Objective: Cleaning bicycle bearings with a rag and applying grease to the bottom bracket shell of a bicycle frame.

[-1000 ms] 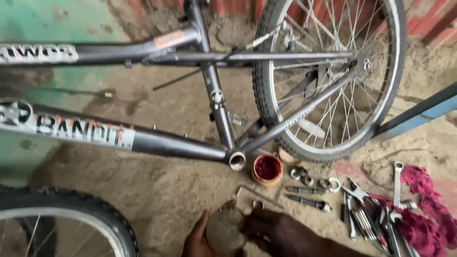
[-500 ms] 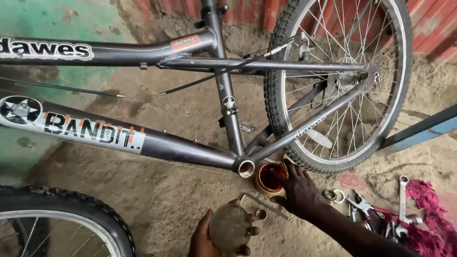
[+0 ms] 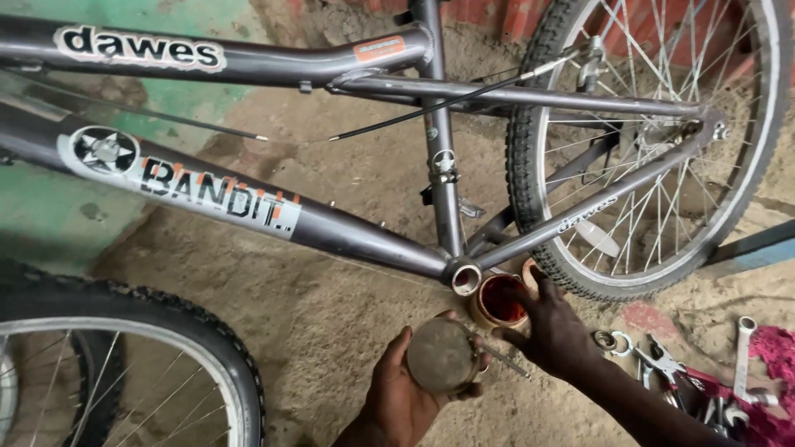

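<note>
At the far left I saw the front wheel (image 3: 166, 364), its knobbly tyre curving up from the bottom edge over the sandy ground (image 3: 331, 331). Above it ran the grey bicycle frame (image 3: 348, 236), its down tube slanting to the open bottom bracket shell (image 3: 465, 278), with a loose black cable (image 3: 464, 98) hanging across the upper tubes.

Below the shell, my left hand (image 3: 402, 393) was cupped palm-up, its grip clenched around a round, dusty metal lid (image 3: 440, 356) (or a cap; I could not tell which), the fingers curled over its rim. The lid faced the camera and sat just beside the bracket shell, a little lower.

Right of it stood a small open tin of red grease (image 3: 498, 300) on the ground, touching or nearly touching the rear tyre. My right hand (image 3: 553, 329) lay against that tin, fingers spread along its right side and rim; whether that grip was actually pinching the tin or only resting on it I could not tell. A thin metal rod (image 3: 503, 361) poked out between the two hands.

Further right, the rear wheel (image 3: 654, 149) filled the upper corner, spokes and chainstay plain. On the ground beyond my right forearm lay metal rings (image 3: 611, 341), pliers (image 3: 662, 361) and a spanner (image 3: 743, 348), next to a crumpled pink rag (image 3: 774, 364) at the edge.
</note>
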